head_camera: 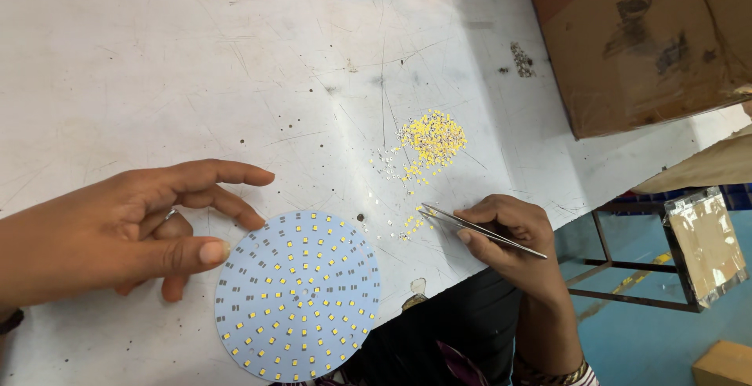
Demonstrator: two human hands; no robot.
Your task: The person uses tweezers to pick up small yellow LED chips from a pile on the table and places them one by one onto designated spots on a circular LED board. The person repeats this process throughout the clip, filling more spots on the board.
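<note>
Right hand [509, 233] pinches tweezers [478, 229] near yellow chip pile [432, 142]; left hand [133, 229] touches round board [298, 295].

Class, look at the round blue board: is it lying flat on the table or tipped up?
Flat. The round blue board lies face up on the white table, its edge by the left hand.

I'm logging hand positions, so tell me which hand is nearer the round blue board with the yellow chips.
Left. The left hand touches the round blue board at its upper left edge; the right hand, holding tweezers, is off to its right.
</note>
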